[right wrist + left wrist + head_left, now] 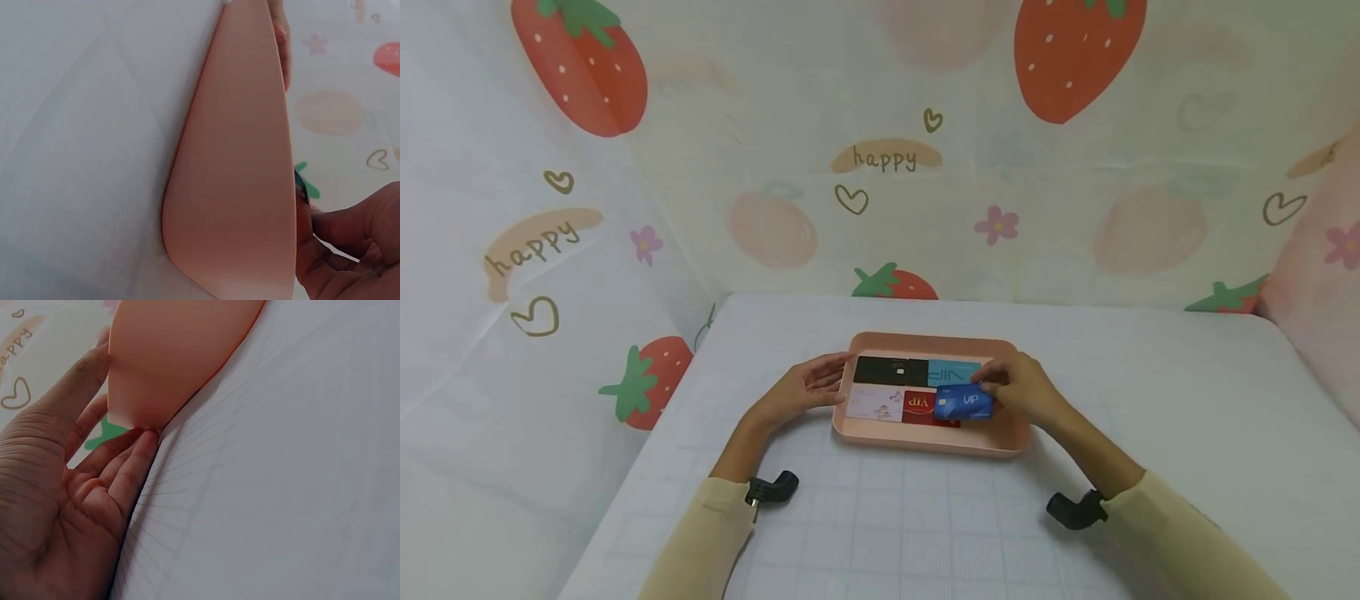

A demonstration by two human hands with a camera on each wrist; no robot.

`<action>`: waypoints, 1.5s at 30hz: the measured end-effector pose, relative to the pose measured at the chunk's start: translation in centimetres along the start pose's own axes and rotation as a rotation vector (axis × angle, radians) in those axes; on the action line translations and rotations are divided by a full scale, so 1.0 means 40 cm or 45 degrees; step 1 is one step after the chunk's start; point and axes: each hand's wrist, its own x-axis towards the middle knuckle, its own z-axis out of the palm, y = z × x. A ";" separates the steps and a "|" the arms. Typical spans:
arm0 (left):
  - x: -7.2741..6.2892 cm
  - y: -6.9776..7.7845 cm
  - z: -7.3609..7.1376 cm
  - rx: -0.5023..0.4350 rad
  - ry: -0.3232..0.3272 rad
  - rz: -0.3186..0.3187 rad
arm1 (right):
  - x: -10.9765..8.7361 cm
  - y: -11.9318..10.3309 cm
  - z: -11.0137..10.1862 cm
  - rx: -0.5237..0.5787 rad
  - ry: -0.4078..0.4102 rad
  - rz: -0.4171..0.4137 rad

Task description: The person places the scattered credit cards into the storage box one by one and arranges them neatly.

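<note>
A shallow pink tray lies on the table with several cards in it. My left hand holds the tray's left end, thumb at the rim and fingertips low against the outer wall. Over the tray's right half, my right hand pinches a blue VIP card by its right side. That card partly covers a red VIP card. To the left lies a white patterned card. Black cards and a light-blue VIP card form the back row; right-hand fingers hide part of the light-blue one.
A white cloth with faint grid lines covers the table. Behind it and at the sides hang curtains printed with strawberries, hearts and the word happy. Black wrist mounts are worn at both sleeve cuffs.
</note>
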 end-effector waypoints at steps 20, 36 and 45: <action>0.005 -0.003 -0.009 -0.038 -0.014 0.022 | 0.008 -0.003 0.015 -0.059 -0.021 0.011; 0.007 0.006 -0.014 0.004 0.000 0.005 | 0.019 0.001 0.022 -0.140 -0.082 -0.023; 0.002 0.002 -0.004 -0.002 -0.004 -0.003 | 0.016 0.006 0.034 -0.174 -0.098 0.026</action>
